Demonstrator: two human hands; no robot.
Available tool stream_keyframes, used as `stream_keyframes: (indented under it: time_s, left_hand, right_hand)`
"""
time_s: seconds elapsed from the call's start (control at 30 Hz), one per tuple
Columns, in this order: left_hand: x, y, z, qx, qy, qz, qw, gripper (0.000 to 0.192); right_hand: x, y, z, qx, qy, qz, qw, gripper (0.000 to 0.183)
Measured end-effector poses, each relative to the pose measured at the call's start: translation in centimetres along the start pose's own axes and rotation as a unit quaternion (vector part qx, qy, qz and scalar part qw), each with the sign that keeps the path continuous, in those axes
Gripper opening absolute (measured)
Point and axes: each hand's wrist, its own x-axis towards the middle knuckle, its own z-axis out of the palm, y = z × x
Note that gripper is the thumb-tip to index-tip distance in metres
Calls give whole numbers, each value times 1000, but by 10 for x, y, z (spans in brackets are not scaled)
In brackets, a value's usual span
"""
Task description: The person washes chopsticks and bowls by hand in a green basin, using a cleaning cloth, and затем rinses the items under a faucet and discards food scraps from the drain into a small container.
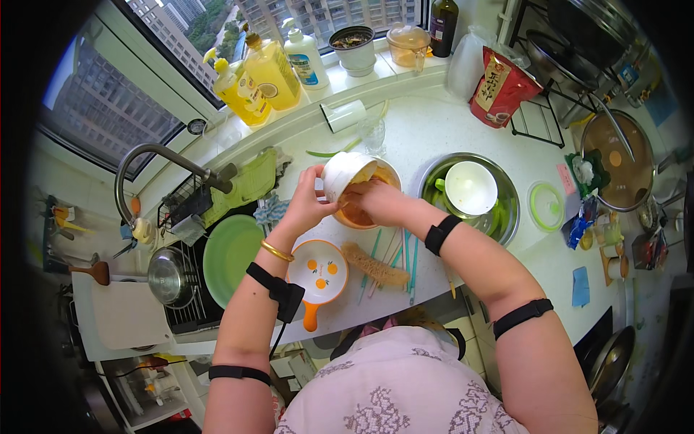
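Observation:
My left hand [307, 203] grips a white bowl [339, 176] by its side, tilted over a larger bowl [394, 174] that holds orange-brown liquid. The fingers of my right hand [374, 200] reach in at the tilted bowl's mouth, above the liquid; what they touch is hidden. Nearer to me lie an orange-handled white dish [320, 271] with orange fruit prints, a brown loofah-like scrubber [375, 265] and several pastel sticks [415, 268]. To the right, a white cup [470, 188] with a green handle sits in a steel basin [514, 203] with green items.
A green basin [233, 260] stands in the sink under a curved faucet [162, 149]. Behind the bowls are a clear glass [372, 135] and a white cylinder [344, 116]. Pump bottles [271, 73] line the sill. A red pouch [501, 87] and green-rimmed lid [546, 206] are at right.

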Motion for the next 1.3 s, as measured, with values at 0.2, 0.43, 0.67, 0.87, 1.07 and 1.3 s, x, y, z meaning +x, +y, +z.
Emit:
stream_keyframes:
  time_s: [0.2,0.43,0.67,0.87,1.07,1.3]
  left_hand:
    - [-2,1,1,22,-1,7,1000,69]
    - [-6,5,-1,-95,14,-32,995,69]
    - [-15,-4,-6,-166,18,-66,984,72]
    - [-17,-6,-2,-231,30,-26,972,70]
    - [-24,-12,1,-298,48,-25,953,67]
    - [-24,-17,-1,-279,46,-33,959,65]
  right_hand:
    - [20,-29,-25,-9,-248,106,963,50]
    - [-9,-16,12,-159,-15,-11,987,41]
    - [-22,-9,-1,-196,-80,36,977,41]
    - [-3,-33,18,-23,81,57,995,40]
    - [-5,-38,11,-49,65,5,997,41]
    - [-15,-38,-2,-98,59,32,993,43]
